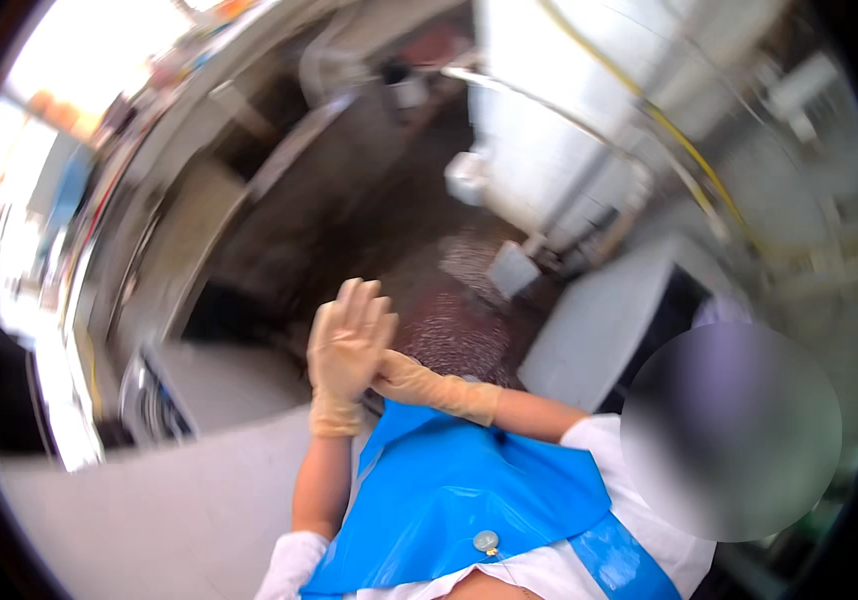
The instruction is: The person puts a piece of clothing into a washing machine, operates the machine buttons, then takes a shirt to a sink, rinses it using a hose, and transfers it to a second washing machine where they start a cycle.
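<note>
My left hand (350,337), in a cream rubber glove, is raised in front of me with its fingers stretched out and nothing in it. My right hand (408,379), in a matching glove, comes across from the right and meets the left hand near the base of its thumb side. Its fingertips are hidden behind the left hand, so whether they pinch anything cannot be seen. Below both hands a shiny blue waterproof apron (459,502) covers my front over a white short-sleeved top. A round grey badge-like disc (486,541) with a cord lies on the apron.
A pale smooth surface (166,495) lies left of me. Dark, wet-looking floor (451,330) stretches ahead. A grey box-like panel (594,330) stands to the right. Farther off are a white block (513,270), a white pipe (534,97) and a yellow hose (680,139). Much is blurred.
</note>
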`<state>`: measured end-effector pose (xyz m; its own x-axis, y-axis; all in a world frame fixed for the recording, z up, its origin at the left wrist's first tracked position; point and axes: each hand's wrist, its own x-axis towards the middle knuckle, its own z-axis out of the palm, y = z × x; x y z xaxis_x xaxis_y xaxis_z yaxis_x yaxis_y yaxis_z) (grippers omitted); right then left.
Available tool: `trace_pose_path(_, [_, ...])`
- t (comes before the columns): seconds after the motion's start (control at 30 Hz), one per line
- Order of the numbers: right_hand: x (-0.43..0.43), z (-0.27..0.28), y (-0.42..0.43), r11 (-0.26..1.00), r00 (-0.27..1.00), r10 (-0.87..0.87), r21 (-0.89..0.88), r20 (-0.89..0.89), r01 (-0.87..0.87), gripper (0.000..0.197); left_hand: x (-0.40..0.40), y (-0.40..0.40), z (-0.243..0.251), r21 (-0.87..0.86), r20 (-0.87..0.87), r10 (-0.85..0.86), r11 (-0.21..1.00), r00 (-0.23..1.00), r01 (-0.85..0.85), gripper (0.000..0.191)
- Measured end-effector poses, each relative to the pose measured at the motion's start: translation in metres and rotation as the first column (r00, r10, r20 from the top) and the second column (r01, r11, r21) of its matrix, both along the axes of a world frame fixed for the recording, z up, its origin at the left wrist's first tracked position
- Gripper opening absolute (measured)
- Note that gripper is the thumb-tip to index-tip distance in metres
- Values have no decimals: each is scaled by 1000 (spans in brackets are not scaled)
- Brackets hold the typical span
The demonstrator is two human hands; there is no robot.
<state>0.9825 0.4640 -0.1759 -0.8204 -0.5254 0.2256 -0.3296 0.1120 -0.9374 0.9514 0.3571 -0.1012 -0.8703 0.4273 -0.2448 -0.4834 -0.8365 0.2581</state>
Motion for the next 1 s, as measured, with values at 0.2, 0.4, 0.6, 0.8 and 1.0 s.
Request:
trace_pose_path(0.2, [-29, 4, 155, 707, 730, -667, 182, -150, 683, 44, -114, -56, -23, -129, -14, -111, 986, 994, 108, 44])
trace_pose_path(0.4, [176, 43, 379, -870, -515, -460, 250, -723, 426, 91, -175, -111, -61, -289, 125, -198, 930, 972, 227, 42])
trace_pose_path(0.6, [278, 45, 441, -684, -822, -563, 509, 87, 523, 136, -167, -95, -68, -335, 94, -97, 934, 991, 123, 37])
trace_pose_path(0.8, [263, -14, 458, -672, -683, -714, 423, -154, 607, 113, -144, -58, -61, -333, 309, -25, 934, 951, 133, 33])
trace_pose_path(1.0, [295, 11, 412, -703, -74, -707, 690, -703, 172, 69, -155, -75, -70, -330, 355, 49, 941, 933, 76, 32])
